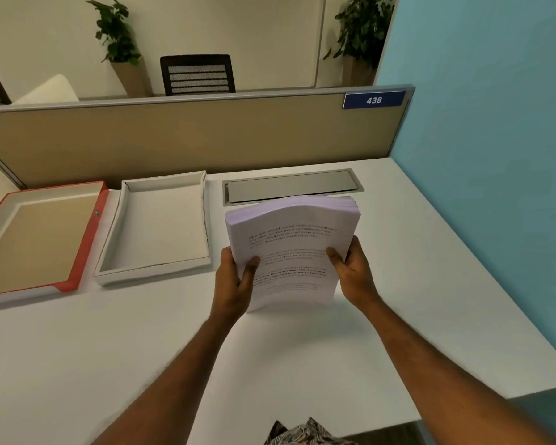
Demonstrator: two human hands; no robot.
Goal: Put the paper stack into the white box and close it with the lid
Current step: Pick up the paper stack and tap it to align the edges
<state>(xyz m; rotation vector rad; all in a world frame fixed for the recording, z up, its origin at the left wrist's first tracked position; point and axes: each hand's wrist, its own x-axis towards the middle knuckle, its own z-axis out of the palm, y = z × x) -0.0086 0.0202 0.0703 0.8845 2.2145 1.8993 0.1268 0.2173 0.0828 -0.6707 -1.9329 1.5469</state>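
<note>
While both hands gripped it, the paper stack [291, 248] stood tilted above the white desk [430, 284], its lower edge at or just above the surface; which one could not be told. The left hand [235, 284] clasped the stack's lower left side with the thumb across the printed top sheet, and the right hand [353, 271] clasped the lower right side the same way. The sheets bowed upward along the far edge.

Just to the left of the stack lay the white box [156, 229], open and holding nothing, near the desk's back edge. Beside it, further toward the left edge, the lid [42, 239] lay upside down, red on its outer walls, tan inside. Nothing stood between stack and box.

Behind the stack, a grey cable hatch [291, 186] was set into the desk by the back edge. A tan partition [190, 136] with a blue plate [373, 100] reading 438 rose behind. Beyond it stood a black chair [197, 73] and two potted plants [118, 33].
</note>
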